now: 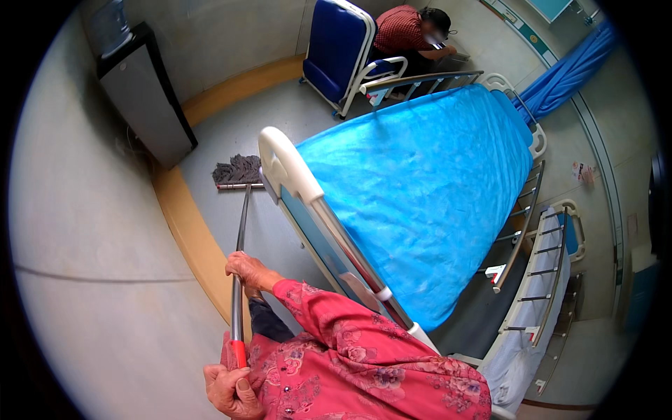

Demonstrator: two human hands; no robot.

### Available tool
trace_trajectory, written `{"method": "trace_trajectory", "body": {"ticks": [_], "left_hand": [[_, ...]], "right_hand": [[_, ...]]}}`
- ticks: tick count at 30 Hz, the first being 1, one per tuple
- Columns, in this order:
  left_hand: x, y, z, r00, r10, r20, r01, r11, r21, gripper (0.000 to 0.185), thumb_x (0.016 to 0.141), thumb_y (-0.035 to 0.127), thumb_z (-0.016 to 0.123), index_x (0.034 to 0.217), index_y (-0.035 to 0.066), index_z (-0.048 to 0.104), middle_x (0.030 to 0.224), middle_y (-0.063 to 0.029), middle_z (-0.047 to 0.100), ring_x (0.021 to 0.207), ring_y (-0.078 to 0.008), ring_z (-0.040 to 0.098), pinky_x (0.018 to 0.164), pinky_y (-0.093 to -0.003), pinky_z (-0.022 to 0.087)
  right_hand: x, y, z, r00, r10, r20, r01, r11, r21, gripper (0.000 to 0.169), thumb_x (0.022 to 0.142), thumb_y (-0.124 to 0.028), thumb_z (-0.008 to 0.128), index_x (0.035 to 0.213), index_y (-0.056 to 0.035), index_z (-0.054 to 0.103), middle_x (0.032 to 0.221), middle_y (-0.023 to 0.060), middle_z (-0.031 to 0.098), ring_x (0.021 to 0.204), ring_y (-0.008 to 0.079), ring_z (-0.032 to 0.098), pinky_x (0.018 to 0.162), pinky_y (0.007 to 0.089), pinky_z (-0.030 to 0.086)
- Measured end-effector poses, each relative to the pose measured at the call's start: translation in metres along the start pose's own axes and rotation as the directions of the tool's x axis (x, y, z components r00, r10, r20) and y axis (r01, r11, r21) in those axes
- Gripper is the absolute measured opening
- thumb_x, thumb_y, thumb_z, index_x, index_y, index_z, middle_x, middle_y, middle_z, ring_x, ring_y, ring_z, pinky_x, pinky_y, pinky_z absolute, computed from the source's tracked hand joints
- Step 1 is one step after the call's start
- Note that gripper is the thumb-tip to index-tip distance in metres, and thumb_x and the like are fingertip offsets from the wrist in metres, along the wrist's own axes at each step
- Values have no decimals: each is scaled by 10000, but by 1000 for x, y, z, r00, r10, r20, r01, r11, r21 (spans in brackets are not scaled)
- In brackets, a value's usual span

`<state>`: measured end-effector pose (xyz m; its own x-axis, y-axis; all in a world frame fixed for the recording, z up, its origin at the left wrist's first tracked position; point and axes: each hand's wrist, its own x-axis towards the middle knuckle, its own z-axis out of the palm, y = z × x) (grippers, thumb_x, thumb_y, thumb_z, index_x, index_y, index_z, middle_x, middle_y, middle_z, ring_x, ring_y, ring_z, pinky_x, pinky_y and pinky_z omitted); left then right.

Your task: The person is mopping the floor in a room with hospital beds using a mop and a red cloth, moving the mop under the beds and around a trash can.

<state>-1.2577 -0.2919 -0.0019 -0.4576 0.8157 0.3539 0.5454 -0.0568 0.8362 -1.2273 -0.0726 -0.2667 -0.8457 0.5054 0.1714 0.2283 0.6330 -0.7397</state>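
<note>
My right hand (251,270) is closed around the metal handle (241,226) of a flat mop, partway along the pole. Lower down and close to my body, my left hand (232,391) grips the pole's red end (239,353). The handle runs away from me to a grey string mop head (237,169), which lies on the floor beside the foot end of a hospital bed. Part of the mop head's right side is hidden behind the white and blue footboard (291,165).
A blue sheet (415,189) covers the bed. Left stand a wall and a water dispenser (149,100). Beyond the bed are a folding chair (336,52) and a crouching person in a checked shirt (400,29). A second railed bed (530,299) stands at right.
</note>
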Motion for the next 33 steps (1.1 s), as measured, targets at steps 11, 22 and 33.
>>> {"method": "trace_trajectory", "body": {"ticks": [11,22,33], "left_hand": [[168,-62,-31,995,23,97,-11,993,-118,212,877,224,557,790,39,612,583,-29,446,662,-189,362,606,-323,319],[260,-107,-20,993,-3,118,15,995,-102,232,882,242,552,775,42,602,579,-34,451,660,-193,347,598,-317,308],[380,-144,11,988,15,151,-3,996,-84,261,903,289,534,794,59,596,525,0,375,669,-184,332,609,-308,292]], "right_hand": [[148,34,-28,985,86,-149,-86,996,7,313,564,27,666,838,-91,572,869,77,555,1046,334,500,818,405,464],[232,96,-44,981,124,-151,-124,992,15,346,529,34,659,842,-93,586,870,82,556,1033,351,502,896,397,443],[332,147,-104,966,188,-177,-187,982,26,198,586,22,647,753,-69,594,817,99,555,1018,320,510,874,412,419]]}}
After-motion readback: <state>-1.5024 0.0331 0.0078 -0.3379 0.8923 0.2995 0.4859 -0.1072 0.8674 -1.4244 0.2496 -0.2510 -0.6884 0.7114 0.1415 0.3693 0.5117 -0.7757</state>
